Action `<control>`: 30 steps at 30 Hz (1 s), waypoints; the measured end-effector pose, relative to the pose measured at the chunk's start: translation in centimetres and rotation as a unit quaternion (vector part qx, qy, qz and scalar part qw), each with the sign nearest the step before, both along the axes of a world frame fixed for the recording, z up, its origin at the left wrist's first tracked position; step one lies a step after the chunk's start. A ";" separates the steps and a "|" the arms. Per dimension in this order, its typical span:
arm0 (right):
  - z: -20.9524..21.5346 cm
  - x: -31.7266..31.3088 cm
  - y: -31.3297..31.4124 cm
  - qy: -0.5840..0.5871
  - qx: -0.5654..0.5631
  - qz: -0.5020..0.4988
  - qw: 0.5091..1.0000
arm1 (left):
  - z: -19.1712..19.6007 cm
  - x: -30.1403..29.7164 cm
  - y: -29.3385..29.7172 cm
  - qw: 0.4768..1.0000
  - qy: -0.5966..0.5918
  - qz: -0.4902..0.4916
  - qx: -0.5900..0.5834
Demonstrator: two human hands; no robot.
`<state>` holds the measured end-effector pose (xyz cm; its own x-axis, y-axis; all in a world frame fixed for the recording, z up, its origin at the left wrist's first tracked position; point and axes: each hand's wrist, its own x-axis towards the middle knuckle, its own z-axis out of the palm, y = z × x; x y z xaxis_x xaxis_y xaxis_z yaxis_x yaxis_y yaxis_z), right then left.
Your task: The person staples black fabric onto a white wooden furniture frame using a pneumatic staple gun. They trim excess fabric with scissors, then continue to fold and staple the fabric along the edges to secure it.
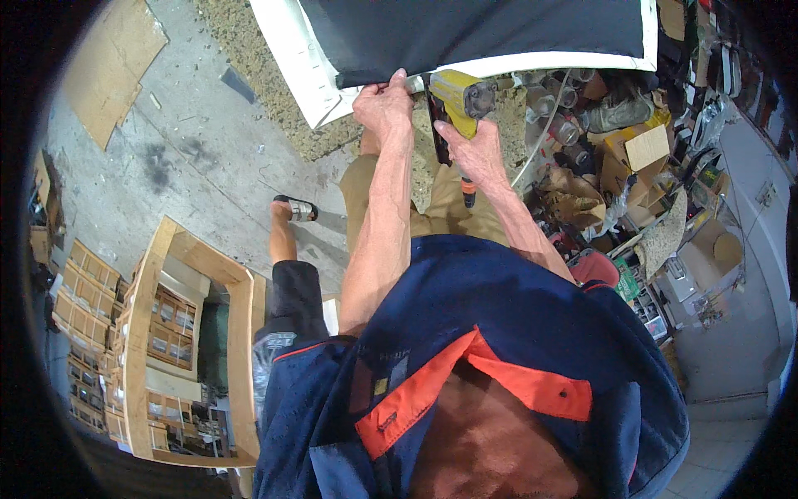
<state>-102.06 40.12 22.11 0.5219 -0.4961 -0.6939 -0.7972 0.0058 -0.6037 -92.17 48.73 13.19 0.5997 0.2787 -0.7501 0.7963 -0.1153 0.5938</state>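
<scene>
Work in hand: fastening the dark fabric [482,29] down along the edge of the white frame [287,50], or so it looks from here; the fabric already lies over most of the panel and its near corner is the spot being worked
Left hand [384,106]: fingers curled shut over the fabric's edge, pinching it flat against the frame rail
Right hand [475,154]: closed round the grip of the yellow staple gun [460,98], whose head sits just beside the left hand, at the rail
Where the piece is: the frame stands up in front of the person, over a concrete floor [191,158] strewn with foam crumbs [241,50]
Hose: a thin pale line [544,125] runs off to the right, near the gun
Round about: a wooden frame [195,333] to the left, boxes and clutter [640,166] piled on the right
Next move, as I judge it: keep the cloth taut, set the nose square on the rail clear of the pinching fingers, then fire
</scene>
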 end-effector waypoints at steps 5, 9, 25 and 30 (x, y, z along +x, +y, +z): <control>-0.1 0.3 0.7 -0.009 0.002 0.000 1.000 | -0.3 -0.4 0.2 0.990 -0.058 -0.083 0.103; -0.3 0.7 1.3 0.000 -0.008 0.009 1.000 | 0.5 -0.2 0.4 0.958 -0.115 -0.176 0.194; 0.1 2.9 2.3 0.066 -0.065 0.052 0.994 | 0.7 -0.3 0.8 0.960 -0.108 -0.180 0.184; 1.0 2.7 1.8 0.022 -0.106 0.061 0.992 | 0.2 -0.2 1.0 0.958 -0.117 -0.187 0.184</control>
